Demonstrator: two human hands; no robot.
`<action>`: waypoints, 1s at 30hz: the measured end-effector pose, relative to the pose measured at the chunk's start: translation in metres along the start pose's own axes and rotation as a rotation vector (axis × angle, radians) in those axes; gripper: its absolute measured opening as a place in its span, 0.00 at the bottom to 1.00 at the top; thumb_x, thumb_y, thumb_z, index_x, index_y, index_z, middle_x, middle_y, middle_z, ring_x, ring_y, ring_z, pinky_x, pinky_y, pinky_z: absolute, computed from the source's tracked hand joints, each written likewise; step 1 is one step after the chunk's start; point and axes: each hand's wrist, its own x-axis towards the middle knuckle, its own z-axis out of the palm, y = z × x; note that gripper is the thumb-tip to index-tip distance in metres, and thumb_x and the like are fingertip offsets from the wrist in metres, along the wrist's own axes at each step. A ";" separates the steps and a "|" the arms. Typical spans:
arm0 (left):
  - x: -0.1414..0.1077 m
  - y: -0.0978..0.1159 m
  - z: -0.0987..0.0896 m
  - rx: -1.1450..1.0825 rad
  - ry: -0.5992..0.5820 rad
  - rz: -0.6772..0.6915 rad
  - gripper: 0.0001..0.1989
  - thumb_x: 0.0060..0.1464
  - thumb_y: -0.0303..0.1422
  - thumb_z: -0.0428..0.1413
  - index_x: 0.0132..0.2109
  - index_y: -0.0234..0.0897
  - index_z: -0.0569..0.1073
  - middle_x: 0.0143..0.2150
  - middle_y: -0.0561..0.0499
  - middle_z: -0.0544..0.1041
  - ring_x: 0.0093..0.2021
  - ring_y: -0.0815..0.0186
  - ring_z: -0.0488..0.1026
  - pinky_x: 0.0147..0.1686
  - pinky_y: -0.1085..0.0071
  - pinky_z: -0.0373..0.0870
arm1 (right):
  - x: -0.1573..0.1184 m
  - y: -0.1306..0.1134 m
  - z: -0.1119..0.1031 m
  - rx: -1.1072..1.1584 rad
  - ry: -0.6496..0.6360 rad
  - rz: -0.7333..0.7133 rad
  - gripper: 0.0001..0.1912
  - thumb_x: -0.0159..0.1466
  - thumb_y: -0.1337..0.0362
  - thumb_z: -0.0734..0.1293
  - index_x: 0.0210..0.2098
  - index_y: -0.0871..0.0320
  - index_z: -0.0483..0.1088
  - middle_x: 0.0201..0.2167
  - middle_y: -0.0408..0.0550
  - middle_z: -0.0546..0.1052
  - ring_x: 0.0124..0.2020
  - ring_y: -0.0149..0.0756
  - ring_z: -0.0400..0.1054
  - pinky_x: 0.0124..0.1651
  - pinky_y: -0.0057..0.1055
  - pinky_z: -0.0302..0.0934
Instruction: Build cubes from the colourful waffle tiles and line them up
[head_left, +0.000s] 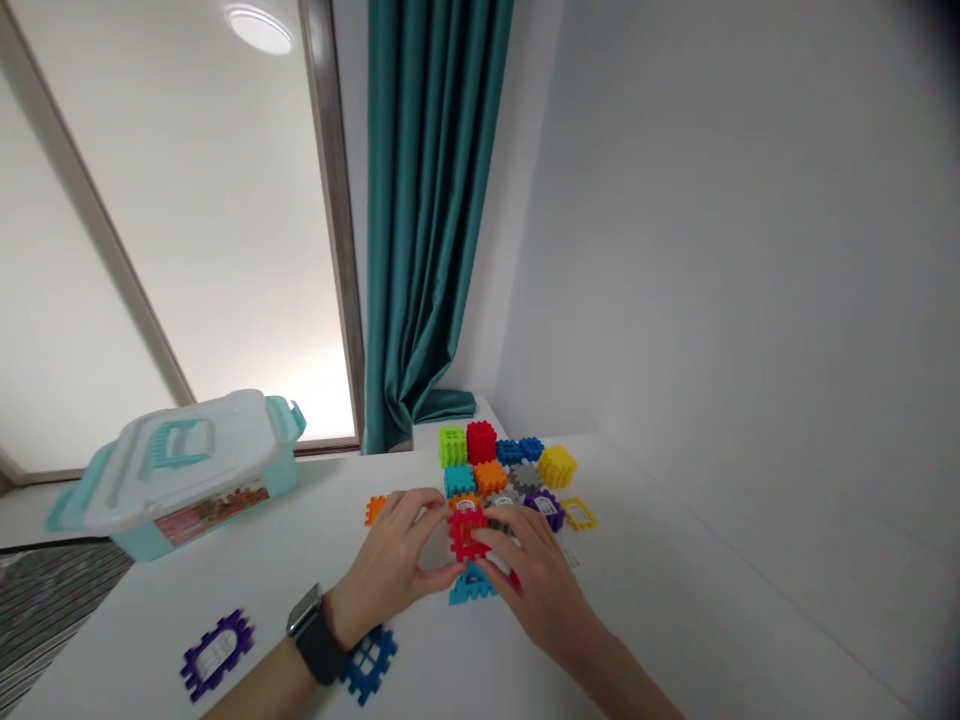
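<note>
Both hands meet at a red toothed block piece (466, 535) near the middle of the white table. My left hand (397, 550), with a dark watch on its wrist, pinches the piece's left side between thumb and fingers. From the right, my right hand (532, 565) has its fingers and thumb on the same piece. A light blue piece (472, 584) lies just below the red one, nearer to me. Orange (465, 502) and grey pieces sit right behind it, partly hidden by the fingers. A blue window piece (369, 662) lies beside my left wrist.
Stacks of lime (453, 447), red (481, 442), blue (509, 452) and yellow blocks (556, 466) stand at the back. A purple frame (217, 654) lies at front left, a yellow frame (579, 514) at right. A lidded turquoise box (202, 470) stands on the left.
</note>
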 end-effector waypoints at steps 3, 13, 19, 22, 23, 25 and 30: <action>0.011 -0.007 0.006 -0.026 -0.008 -0.030 0.21 0.57 0.42 0.62 0.55 0.41 0.71 0.52 0.43 0.73 0.50 0.54 0.71 0.50 0.58 0.70 | 0.006 0.015 -0.001 -0.020 -0.016 0.008 0.12 0.68 0.67 0.65 0.50 0.52 0.72 0.50 0.53 0.76 0.53 0.47 0.69 0.56 0.48 0.66; 0.022 -0.053 0.036 0.203 -0.267 -0.219 0.09 0.61 0.32 0.52 0.46 0.39 0.73 0.48 0.44 0.75 0.49 0.55 0.72 0.49 0.57 0.67 | 0.036 0.079 0.008 -0.008 -0.034 0.064 0.11 0.67 0.68 0.66 0.48 0.52 0.75 0.49 0.52 0.77 0.52 0.46 0.70 0.56 0.49 0.66; 0.014 -0.057 0.049 0.209 -0.310 -0.239 0.08 0.61 0.33 0.52 0.46 0.41 0.73 0.48 0.45 0.75 0.49 0.53 0.72 0.48 0.57 0.66 | 0.058 0.118 0.022 0.074 -0.035 0.117 0.12 0.68 0.67 0.64 0.49 0.53 0.74 0.48 0.53 0.77 0.52 0.44 0.69 0.56 0.49 0.65; 0.013 -0.056 0.051 0.229 -0.292 -0.238 0.09 0.62 0.33 0.51 0.47 0.41 0.73 0.48 0.44 0.75 0.50 0.53 0.71 0.48 0.57 0.66 | 0.068 0.134 0.031 0.125 -0.065 0.138 0.12 0.68 0.68 0.64 0.48 0.54 0.74 0.48 0.53 0.77 0.52 0.44 0.69 0.56 0.48 0.64; 0.013 -0.056 0.051 0.237 -0.296 -0.238 0.09 0.62 0.33 0.51 0.47 0.41 0.73 0.48 0.44 0.75 0.50 0.53 0.71 0.49 0.56 0.66 | 0.072 0.139 0.035 0.132 -0.071 0.141 0.11 0.67 0.68 0.64 0.48 0.55 0.75 0.48 0.53 0.77 0.52 0.44 0.69 0.57 0.48 0.64; 0.013 -0.056 0.051 0.246 -0.316 -0.237 0.09 0.62 0.33 0.51 0.47 0.40 0.73 0.48 0.44 0.75 0.50 0.52 0.70 0.49 0.55 0.66 | 0.078 0.148 0.041 0.138 -0.080 0.143 0.10 0.68 0.68 0.64 0.47 0.56 0.75 0.48 0.53 0.77 0.52 0.44 0.69 0.57 0.47 0.64; 0.013 -0.055 0.051 0.252 -0.319 -0.241 0.09 0.62 0.31 0.51 0.48 0.40 0.73 0.49 0.43 0.75 0.51 0.51 0.70 0.51 0.53 0.65 | 0.090 0.165 0.051 0.166 -0.103 0.149 0.10 0.68 0.68 0.64 0.46 0.56 0.75 0.48 0.52 0.78 0.52 0.43 0.70 0.58 0.46 0.62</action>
